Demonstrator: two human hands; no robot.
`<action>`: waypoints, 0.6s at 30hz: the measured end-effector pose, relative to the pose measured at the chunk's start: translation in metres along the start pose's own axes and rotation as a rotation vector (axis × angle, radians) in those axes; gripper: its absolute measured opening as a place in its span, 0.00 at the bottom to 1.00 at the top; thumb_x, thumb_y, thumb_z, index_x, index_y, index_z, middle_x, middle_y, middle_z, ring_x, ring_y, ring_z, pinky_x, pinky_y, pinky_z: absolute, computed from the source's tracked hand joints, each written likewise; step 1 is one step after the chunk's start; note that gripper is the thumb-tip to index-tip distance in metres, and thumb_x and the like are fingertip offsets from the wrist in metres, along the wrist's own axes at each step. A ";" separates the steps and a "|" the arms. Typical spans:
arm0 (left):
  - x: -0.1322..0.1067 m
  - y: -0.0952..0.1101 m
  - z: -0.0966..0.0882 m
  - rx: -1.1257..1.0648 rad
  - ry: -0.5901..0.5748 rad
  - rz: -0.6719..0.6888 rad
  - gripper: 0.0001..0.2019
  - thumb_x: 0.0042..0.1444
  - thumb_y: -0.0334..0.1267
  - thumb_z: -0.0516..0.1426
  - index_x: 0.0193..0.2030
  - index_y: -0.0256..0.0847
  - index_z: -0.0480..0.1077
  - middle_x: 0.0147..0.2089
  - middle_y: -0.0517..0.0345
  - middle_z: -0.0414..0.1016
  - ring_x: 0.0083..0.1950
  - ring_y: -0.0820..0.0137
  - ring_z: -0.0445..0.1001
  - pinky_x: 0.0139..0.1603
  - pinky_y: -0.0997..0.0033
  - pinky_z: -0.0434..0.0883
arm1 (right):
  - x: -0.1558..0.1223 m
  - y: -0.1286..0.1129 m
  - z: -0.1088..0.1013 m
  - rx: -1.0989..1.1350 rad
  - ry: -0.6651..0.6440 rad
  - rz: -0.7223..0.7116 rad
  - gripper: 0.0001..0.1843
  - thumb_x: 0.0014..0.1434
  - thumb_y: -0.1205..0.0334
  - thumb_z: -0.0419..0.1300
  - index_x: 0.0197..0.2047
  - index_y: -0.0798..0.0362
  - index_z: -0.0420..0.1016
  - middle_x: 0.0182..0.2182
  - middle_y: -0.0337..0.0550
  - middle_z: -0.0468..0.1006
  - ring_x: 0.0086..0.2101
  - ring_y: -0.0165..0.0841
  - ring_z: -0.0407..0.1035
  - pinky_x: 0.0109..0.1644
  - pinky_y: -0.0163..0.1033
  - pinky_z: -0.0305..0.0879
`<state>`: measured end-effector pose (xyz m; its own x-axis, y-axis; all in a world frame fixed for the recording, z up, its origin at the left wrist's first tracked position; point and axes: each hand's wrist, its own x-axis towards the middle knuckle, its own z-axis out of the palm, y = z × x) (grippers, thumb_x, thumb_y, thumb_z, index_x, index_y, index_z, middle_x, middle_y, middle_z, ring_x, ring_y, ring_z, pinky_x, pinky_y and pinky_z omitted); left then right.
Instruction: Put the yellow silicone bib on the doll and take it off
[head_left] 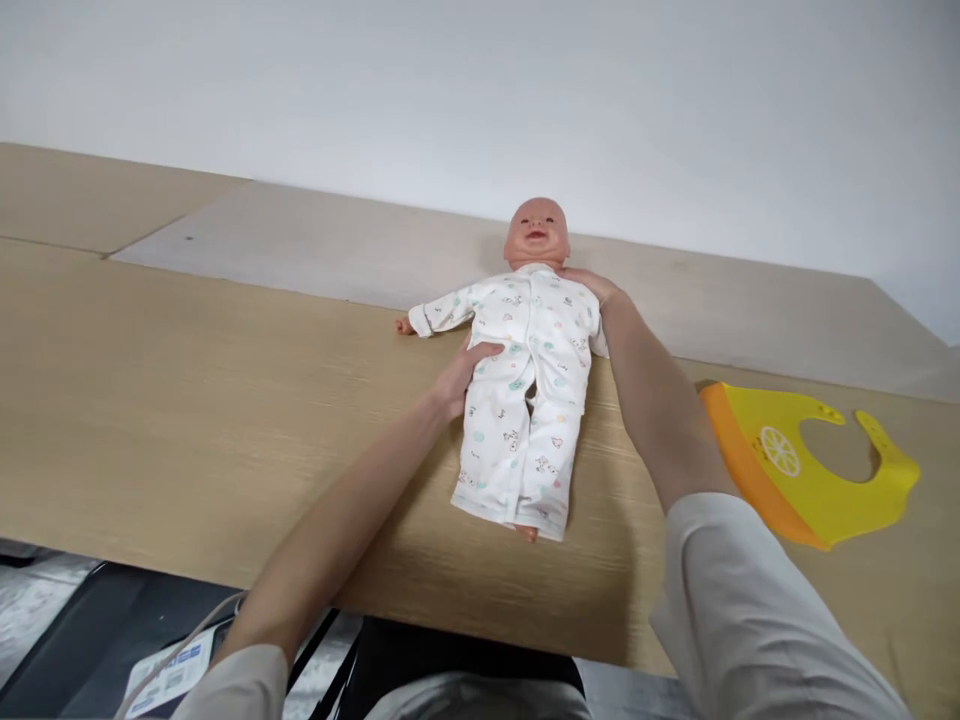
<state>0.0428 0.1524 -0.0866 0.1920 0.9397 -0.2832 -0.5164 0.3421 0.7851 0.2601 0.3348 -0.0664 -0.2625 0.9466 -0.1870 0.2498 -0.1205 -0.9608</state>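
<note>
A baby doll (529, 340) in white printed pyjamas is face up in the middle of the view, head towards the wall and legs towards me. My left hand (459, 376) grips its side at the hip, thumb over the front and the other fingers hidden behind the doll. Up at the doll's shoulder, beside the neck, my right hand (592, 285) is closed on it, most fingers out of sight behind. The doll's one arm stretches out to the left; its other arm is partly covered by my right wrist.
To the right, a yellow and orange baby bib (817, 460) with a lemon-slice print lies on the wooden table (187, 420). A white wall (480, 100) stands behind the table. Below the near edge are a black chair (97, 620), a white printed card (169, 675) and a cable.
</note>
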 end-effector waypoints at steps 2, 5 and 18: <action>0.005 -0.001 -0.003 -0.006 0.014 -0.024 0.31 0.44 0.35 0.67 0.58 0.38 0.69 0.48 0.50 0.80 0.43 0.60 0.80 0.44 0.64 0.77 | 0.011 0.007 -0.003 0.112 -0.091 0.091 0.15 0.67 0.62 0.55 0.53 0.59 0.74 0.46 0.49 0.79 0.43 0.31 0.74 0.49 0.37 0.68; 0.009 -0.001 -0.007 -0.004 0.022 -0.044 0.31 0.44 0.35 0.67 0.58 0.37 0.70 0.47 0.50 0.81 0.39 0.62 0.80 0.43 0.65 0.77 | 0.019 0.017 -0.007 0.174 -0.144 0.124 0.19 0.68 0.62 0.55 0.58 0.64 0.69 0.47 0.50 0.77 0.44 0.27 0.72 0.52 0.36 0.65; 0.016 -0.002 -0.007 0.007 0.006 -0.007 0.32 0.44 0.34 0.66 0.60 0.38 0.68 0.50 0.49 0.79 0.42 0.62 0.79 0.47 0.64 0.75 | 0.016 0.020 -0.001 0.102 -0.145 0.242 0.18 0.69 0.59 0.52 0.46 0.70 0.68 0.36 0.50 0.77 0.41 0.27 0.69 0.49 0.37 0.62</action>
<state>0.0407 0.1669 -0.0964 0.1907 0.9373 -0.2918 -0.5096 0.3486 0.7867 0.2619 0.3479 -0.0886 -0.3390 0.8350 -0.4334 0.2287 -0.3737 -0.8989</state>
